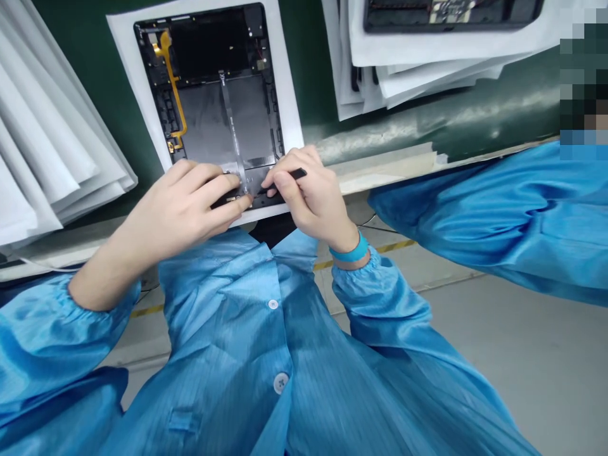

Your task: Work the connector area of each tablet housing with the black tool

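Observation:
An opened tablet housing (204,120) lies in front of me with its dark inside facing up. An orange flex cable (177,95) runs down its left side, and a grey ribbon cable (232,120) crosses its middle. My left hand (185,206) rests over the near edge of the housing, fingers apart, with fingertips by the ribbon cable's lower end. A slim black pen-like tool (298,173) is pinched in my right hand (311,193). Its low end points at the housing's near right corner; the fingers hide most of it, so its exact kind is unclear.
White sheets (291,95) lie under the housing on the green table (313,76). Stacked white sheets (52,126) stand at the left. Another opened device (451,16) lies on sheets at the upper right. A co-worker's blue sleeve (503,215) is close on the right.

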Motion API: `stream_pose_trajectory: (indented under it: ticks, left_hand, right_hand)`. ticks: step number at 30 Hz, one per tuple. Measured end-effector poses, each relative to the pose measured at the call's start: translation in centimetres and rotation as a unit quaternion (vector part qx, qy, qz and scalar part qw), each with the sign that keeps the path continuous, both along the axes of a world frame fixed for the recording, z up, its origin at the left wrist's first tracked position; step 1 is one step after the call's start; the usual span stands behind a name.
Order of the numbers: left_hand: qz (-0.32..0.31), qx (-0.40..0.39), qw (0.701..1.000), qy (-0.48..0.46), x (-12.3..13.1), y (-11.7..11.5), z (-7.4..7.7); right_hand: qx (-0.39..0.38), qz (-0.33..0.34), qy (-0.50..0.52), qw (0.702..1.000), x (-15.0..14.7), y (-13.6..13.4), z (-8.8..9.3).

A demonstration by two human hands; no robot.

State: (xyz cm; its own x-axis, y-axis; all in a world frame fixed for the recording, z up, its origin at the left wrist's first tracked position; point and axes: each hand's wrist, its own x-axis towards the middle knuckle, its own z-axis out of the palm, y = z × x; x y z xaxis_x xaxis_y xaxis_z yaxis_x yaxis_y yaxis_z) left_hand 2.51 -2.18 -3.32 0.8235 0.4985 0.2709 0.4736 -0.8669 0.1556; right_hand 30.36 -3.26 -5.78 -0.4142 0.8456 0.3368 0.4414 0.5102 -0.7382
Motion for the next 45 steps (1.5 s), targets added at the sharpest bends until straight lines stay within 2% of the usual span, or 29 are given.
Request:
stream_pose_trajectory:
  ticks: [4, 9, 13, 17, 25, 37, 45]
  left_hand:
    - [0.007, -0.046, 0.998, 0.030, 0.1, 0.3, 0.8]
    - [0.024, -0.144, 0.989, 0.039, 0.8, 0.6, 1.9]
    - [0.038, -0.202, 0.978, 0.033, 1.1, 1.0, 2.1]
    - [0.030, -0.190, 0.981, 0.037, 1.0, 1.3, 1.8]
    - [0.045, -0.230, 0.971, 0.036, 0.8, 1.2, 1.7]
    - [0.020, -0.148, 0.988, 0.047, 0.2, 1.5, 0.4]
    - [0.022, -0.180, 0.983, 0.013, 0.0, 1.8, 0.4]
  right_hand:
    - [-0.004, 0.007, 0.002, 1.000, 0.2, 0.0, -0.1]
    - [-0.016, 0.014, -0.002, 1.000, 0.2, -0.1, -0.1]
    - [-0.021, 0.020, -0.020, 0.999, 0.1, 0.1, 0.0]
    - [-0.023, 0.022, -0.021, 0.999, 0.1, 0.2, 0.0]
    - [-0.039, 0.004, 0.005, 0.999, 0.3, -0.1, 0.3]
    - [-0.035, 0.012, -0.003, 0.999, 0.0, 0.2, 0.1]
    - [-0.023, 0.026, -0.026, 0.999, 0.0, 0.3, -0.2]
